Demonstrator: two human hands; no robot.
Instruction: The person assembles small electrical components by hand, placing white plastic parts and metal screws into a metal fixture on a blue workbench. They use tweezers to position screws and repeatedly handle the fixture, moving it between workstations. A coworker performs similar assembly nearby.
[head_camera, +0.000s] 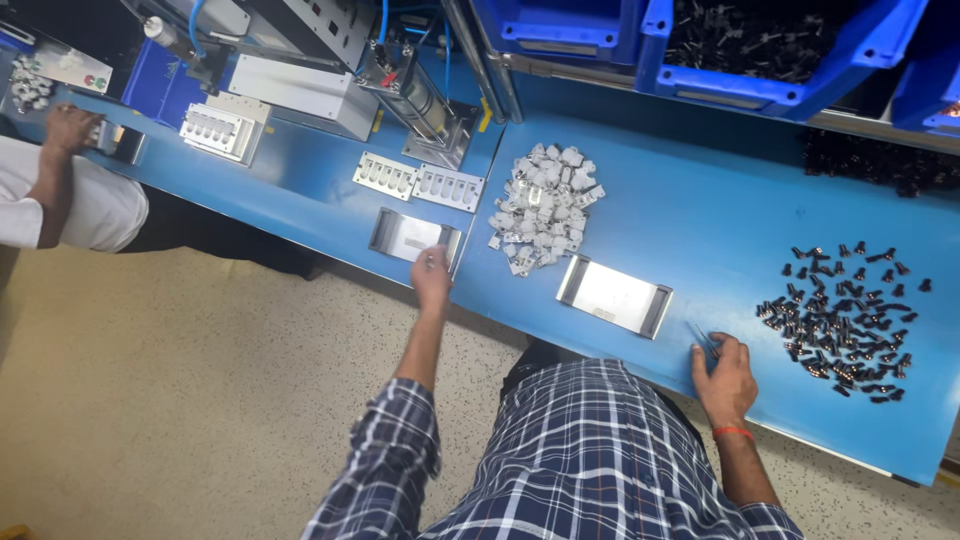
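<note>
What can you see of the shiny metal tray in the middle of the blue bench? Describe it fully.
The metal tray is a shallow, rectangular piece of bright, reflective metal with raised lips at its two short ends. It lies flat and slightly skewed on the blue bench, near the front edge, just below the pile of white parts. It looks almost empty. Neither hand touches it; the right hand rests beside it.

Left arm: stretched forward and away from the body, elbow nearly straight, checked sleeve pushed up to the elbow, forearm bare.
Left hand: at the near edge of the surface, fingers curled together, back of the hand up; grip itself too small to tell.
Right arm: bent, forearm short in view, a red band at the wrist.
Right hand: resting on the surface, knuckles up, fingertips pinched around something thin.
</note>
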